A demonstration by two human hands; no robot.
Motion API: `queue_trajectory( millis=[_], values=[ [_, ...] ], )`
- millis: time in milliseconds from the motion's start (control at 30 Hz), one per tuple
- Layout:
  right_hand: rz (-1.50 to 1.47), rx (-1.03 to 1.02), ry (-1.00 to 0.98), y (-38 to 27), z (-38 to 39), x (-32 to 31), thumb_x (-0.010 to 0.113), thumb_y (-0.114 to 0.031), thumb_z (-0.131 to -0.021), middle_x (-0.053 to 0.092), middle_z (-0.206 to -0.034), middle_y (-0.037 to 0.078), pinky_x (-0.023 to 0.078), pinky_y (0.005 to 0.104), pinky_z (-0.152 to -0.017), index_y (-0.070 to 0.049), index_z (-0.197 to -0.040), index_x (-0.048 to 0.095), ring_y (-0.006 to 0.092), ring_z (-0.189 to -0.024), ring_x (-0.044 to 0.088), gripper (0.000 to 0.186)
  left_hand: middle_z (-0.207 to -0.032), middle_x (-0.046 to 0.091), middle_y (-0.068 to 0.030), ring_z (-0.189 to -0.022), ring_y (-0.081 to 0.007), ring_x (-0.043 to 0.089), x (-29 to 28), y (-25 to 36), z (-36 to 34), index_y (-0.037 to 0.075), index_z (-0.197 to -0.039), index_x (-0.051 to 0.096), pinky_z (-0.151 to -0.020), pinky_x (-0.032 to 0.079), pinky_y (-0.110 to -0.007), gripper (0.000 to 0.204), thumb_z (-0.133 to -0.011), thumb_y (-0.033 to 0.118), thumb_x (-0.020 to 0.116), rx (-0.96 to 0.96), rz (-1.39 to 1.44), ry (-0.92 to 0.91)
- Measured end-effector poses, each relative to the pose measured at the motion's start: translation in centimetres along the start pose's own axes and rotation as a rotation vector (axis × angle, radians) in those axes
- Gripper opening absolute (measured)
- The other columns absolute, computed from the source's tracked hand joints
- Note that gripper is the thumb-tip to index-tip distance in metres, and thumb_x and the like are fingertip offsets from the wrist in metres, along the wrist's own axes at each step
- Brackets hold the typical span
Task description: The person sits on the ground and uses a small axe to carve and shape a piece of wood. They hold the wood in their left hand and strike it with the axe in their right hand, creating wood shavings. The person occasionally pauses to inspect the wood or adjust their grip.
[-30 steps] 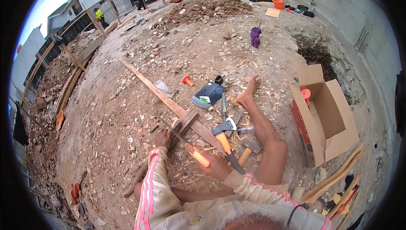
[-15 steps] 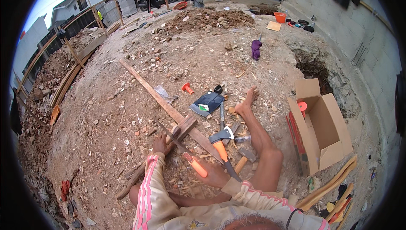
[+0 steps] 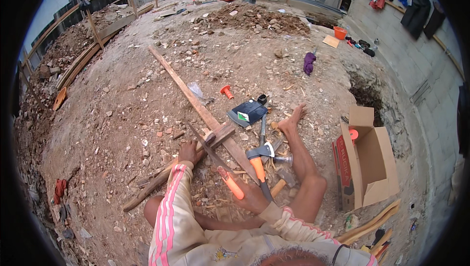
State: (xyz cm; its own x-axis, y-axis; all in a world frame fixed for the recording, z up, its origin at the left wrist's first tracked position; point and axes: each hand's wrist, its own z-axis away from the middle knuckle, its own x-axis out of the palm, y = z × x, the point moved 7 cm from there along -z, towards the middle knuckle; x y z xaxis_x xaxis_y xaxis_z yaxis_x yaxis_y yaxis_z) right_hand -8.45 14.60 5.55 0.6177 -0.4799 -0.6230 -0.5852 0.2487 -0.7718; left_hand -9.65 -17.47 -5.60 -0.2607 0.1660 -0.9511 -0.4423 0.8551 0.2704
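My right hand is closed round the orange handle of a hand saw. The saw's dark blade slants forward and left, crossing a rough wooden stick. My left hand grips the stick just left of the blade. The stick's far end rests near a short wood block lying across a long plank. Beside my right hand lies an axe with an orange and black handle. A hammer with a wooden handle is close to it.
Beyond the axe lie a black hoe blade and an orange plastic piece. My bare leg stretches forward on the right, beside an open cardboard box. A pit borders the grey wall. Wood chips and stones litter the ground.
The view has shifted. The saw has slid slightly forward over the stick, and the stick's near end has swung left. Both hands keep their grip.
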Motion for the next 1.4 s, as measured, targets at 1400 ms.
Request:
queue_trajectory(
  millis=[1400],
  values=[
    [-0.379,0.052,0.118,-3.1,-0.8,-2.8,0.064,0.002,-0.089,0.065,-0.129,0.014,0.048,0.0314,-0.103,0.004,-0.146,0.048,0.0194,-0.119,0.062,0.059,-0.121,0.064,-0.0163,-0.116,-0.0364,0.061,0.5,-0.8,0.4,0.007,-0.128,0.061,-0.096,0.052,-0.047,0.065,-0.087,0.057,0.07,-0.037,0.027,-0.102]
  ],
)
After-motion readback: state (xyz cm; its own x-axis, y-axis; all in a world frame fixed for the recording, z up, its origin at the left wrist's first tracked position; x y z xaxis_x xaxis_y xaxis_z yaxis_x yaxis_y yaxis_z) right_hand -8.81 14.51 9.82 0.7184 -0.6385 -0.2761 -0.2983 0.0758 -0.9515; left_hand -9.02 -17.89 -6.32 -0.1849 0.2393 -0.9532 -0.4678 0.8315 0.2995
